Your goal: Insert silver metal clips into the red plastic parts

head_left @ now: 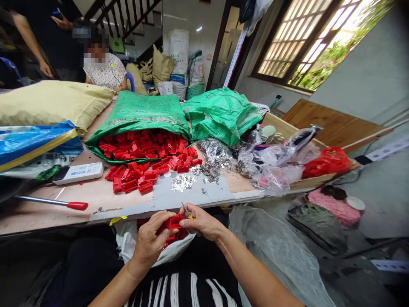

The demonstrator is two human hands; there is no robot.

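Note:
My left hand (151, 234) is closed on a red plastic part (174, 222) with a hollow shape, held over my lap. Pressed close to the part's right side, my right hand (201, 222) grips a small tool with a thin metal tip (184, 209) and a bit of yellow showing between the fingers. The exact kind of tool is hidden. Below both hands, a white sack (174, 252) in my lap contains more red parts, partly covered by my fingers. On the table ahead lie loose red parts (129, 181) and a pile of small shiny metal pieces (183, 183).
A green sack (150, 108) spills red parts onto the table. Another green bag (223, 113), clear plastic bags (277, 170) and a red bag (326, 162) fill the right. A red-handled lever (76, 206) juts in at left. Two people are across the table.

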